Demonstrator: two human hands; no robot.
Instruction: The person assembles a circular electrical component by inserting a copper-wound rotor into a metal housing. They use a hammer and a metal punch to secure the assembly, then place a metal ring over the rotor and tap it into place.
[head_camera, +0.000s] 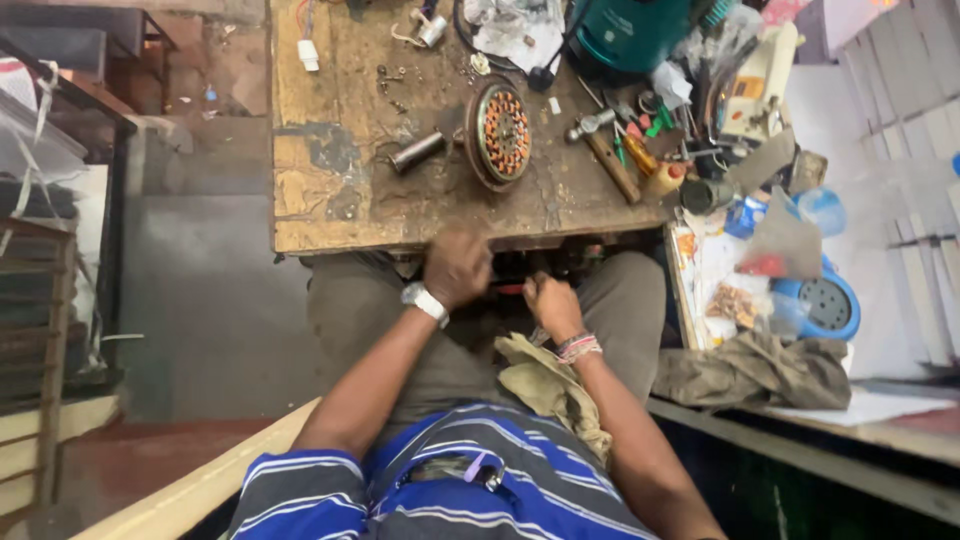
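Observation:
I sit at a worn wooden workbench (320, 210). My left hand (457, 266), with a white watch on the wrist, reaches under the bench's front edge; its fingers are hidden in the dark gap there. My right hand (551, 303), with bead bracelets on the wrist, is curled just below the same edge; what it grips is hidden. A crumpled khaki rag (545, 385) lies on my lap below the right hand. On the bench stands a round motor stator with copper windings (499, 133), with a metal cylinder (416, 153) to its left.
A hammer (603, 150), screwdrivers and small parts crowd the bench's right side, behind them a teal appliance (630, 35). To the right sit a blue round casing (825, 303), plastic bags and a bundled cloth (755, 370). Grey floor and a metal rack (60, 200) lie left.

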